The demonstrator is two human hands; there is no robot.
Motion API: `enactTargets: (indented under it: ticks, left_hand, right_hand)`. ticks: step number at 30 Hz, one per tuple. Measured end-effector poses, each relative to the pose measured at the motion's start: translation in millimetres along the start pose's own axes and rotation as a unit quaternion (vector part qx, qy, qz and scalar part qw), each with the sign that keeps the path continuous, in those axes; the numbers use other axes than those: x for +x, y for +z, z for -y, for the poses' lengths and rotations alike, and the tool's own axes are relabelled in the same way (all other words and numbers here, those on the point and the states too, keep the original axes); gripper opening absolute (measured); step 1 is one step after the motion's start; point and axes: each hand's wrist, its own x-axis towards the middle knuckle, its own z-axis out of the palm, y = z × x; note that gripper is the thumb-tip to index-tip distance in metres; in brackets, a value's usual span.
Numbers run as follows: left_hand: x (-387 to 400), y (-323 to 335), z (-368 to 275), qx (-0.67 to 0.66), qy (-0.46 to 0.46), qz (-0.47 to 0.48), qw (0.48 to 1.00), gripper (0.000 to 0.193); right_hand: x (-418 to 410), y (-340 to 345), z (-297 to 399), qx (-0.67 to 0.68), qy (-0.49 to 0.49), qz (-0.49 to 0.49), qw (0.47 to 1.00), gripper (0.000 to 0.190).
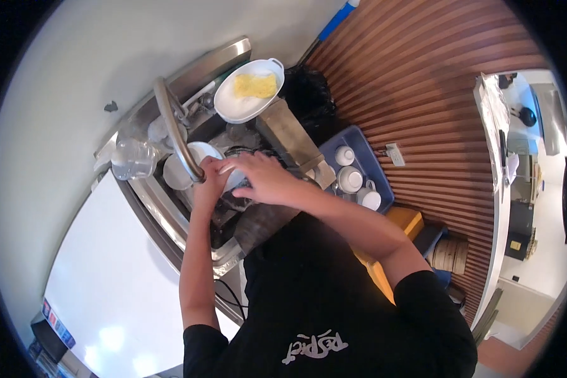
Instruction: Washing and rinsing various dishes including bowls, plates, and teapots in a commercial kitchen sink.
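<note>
Over the stainless steel sink [227,248], my left hand [209,182] grips the near rim of a white dish [235,179], right by the faucet's spout [182,151]. My right hand [267,179] is spread across the same dish, its fingers on the rim and its thumb apart. Both hands cover much of the dish, so its full shape is hidden. Behind the faucet, more white dishware [176,174] sits in the sink. A white oval dish [227,101] with a yellow sponge [256,86] in it rests at the sink's far end.
A clear plastic container [133,158] stands on the sink's left edge. On the right, a blue plastic bin [380,177] holds white cups and a bowl [349,179]. A black plastic bag [309,97] lies behind a metal ledge [288,132]. A white worktop [118,279] adjoins the sink.
</note>
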Motion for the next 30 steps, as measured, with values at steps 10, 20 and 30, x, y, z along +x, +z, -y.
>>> enactTargets:
  ticks: [10,20,30]
  left_hand:
    - [-4.8,4.3,17.3,-0.030,-0.024,-0.032,0.999,0.020]
    - [3.0,11.9,26.2,-0.056,-0.055,-0.020,0.997,0.021]
    - [7.3,14.9,-16.2,-0.376,-0.180,0.000,0.909,0.035]
  right_hand:
    - [-105.0,-45.0,-0.3,0.118,-0.083,0.408,0.901,0.131]
    - [-114.1,-17.5,0.3,0.072,0.068,0.283,0.954,0.111]
    - [-15.2,1.0,-5.9,-0.236,-0.184,-0.131,0.945,0.057]
